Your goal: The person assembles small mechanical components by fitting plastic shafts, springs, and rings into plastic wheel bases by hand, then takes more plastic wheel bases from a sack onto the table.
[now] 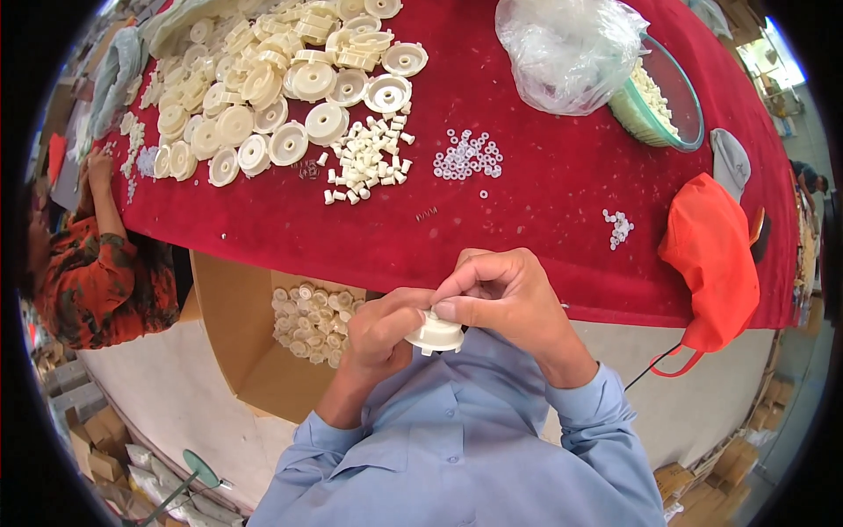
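Note:
In front of my chest, my left hand [380, 332] is closed round a round cream plastic cap [436, 335] with small tabs along its lower rim. My right hand [496, 294] pinches at the top of that cap; whatever small part its fingertips may hold is hidden. Beyond my hands, on the red cloth, lie a heap of small cream plastic plugs [367, 160], a patch of translucent washers [468, 156] and a few small springs [427, 213]. A big pile of cream round caps [290, 143] covers the far left of the table.
An open cardboard box [230, 325] holding assembled caps [316, 318] stands below the table edge at left. At right are a green basket [694, 114], a clear plastic bag [569, 53], loose washers [617, 227] and an orange-red bag [713, 255]. Another person [110, 281] sits at far left.

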{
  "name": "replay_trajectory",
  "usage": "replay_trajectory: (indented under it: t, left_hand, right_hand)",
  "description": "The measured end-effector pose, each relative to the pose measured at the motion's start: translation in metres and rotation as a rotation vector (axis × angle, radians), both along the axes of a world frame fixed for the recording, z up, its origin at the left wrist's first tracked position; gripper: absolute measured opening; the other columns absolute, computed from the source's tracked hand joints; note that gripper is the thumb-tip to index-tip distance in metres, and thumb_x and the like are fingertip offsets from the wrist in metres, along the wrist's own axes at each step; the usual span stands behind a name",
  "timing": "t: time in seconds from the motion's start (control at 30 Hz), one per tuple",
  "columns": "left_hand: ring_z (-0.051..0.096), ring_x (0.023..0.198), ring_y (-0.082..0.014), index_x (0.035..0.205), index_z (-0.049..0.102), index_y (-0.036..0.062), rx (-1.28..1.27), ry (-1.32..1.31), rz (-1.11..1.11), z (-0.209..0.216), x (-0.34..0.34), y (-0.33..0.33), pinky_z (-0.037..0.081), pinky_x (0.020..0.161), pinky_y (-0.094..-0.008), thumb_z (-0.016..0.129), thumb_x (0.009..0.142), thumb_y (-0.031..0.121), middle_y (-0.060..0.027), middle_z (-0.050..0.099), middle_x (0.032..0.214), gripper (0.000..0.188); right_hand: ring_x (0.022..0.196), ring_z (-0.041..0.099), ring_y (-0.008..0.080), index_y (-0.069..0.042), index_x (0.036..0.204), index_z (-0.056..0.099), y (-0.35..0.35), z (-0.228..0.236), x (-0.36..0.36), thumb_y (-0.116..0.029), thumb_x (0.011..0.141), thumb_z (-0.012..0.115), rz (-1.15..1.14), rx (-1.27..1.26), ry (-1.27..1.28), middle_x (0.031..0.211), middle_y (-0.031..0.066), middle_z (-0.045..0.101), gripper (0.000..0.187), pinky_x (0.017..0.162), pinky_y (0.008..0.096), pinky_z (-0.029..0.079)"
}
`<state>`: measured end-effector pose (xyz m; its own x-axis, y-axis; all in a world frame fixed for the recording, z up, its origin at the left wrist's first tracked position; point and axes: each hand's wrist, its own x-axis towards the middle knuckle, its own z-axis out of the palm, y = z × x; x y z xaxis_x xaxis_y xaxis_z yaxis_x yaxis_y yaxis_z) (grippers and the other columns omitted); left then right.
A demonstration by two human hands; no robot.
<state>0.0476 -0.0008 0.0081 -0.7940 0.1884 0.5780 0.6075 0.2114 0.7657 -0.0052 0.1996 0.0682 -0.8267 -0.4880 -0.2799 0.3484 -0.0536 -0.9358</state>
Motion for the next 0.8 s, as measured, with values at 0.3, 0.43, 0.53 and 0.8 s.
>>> replay_trajectory:
  t: [0.3, 0.43, 0.53, 0.8]
  left_hand:
    - [0.075, 0.079, -0.0332, 0.111, 0.051, 0.0037, -0.042, 0.004, -0.048, 0.013, -0.002, -0.001, 0.062, 0.062, -0.0372, 0.062, 0.087, -0.015, -0.0239, 0.073, 0.102, 0.032]
    - [0.075, 0.08, -0.0332, 0.111, 0.052, 0.0054, -0.061, 0.002, -0.046, 0.013, -0.002, -0.004, 0.062, 0.062, -0.0378, 0.063, 0.089, -0.012, -0.0226, 0.073, 0.101, 0.031]
    - [0.075, 0.079, -0.033, 0.111, 0.052, 0.0065, -0.087, 0.015, -0.016, 0.012, -0.004, -0.005, 0.062, 0.062, -0.0375, 0.065, 0.09, -0.01, -0.0218, 0.074, 0.1, 0.03]
    - [0.075, 0.079, -0.0319, 0.102, 0.055, 0.0057, -0.115, 0.057, 0.0, 0.017, -0.007, -0.007, 0.062, 0.061, -0.0367, 0.068, 0.085, -0.008, -0.0202, 0.074, 0.099, 0.026]
  right_hand:
    - [0.074, 0.06, 0.0077, 0.002, 0.093, 0.081, 0.001, 0.002, 0.0, -0.001, 0.084, 0.081, 0.007, -0.105, -0.218, 0.077, 0.0, 0.064, 0.01, 0.067, 0.0244, 0.047]
    - [0.075, 0.061, 0.008, 0.002, 0.095, 0.081, 0.0, 0.005, 0.0, -0.003, 0.085, 0.081, 0.037, -0.096, -0.217, 0.08, 0.0006, 0.066, 0.011, 0.069, 0.0243, 0.047]
    - [0.076, 0.062, 0.008, 0.002, 0.097, 0.081, 0.0, 0.003, 0.002, -0.004, 0.088, 0.08, 0.048, -0.051, -0.195, 0.083, 0.0011, 0.067, 0.011, 0.07, 0.024, 0.048]
    - [0.078, 0.064, 0.0062, 0.001, 0.095, 0.078, -0.005, 0.002, 0.006, -0.006, 0.091, 0.077, -0.029, -0.127, -0.215, 0.085, 0.0016, 0.071, 0.009, 0.069, 0.0221, 0.051]
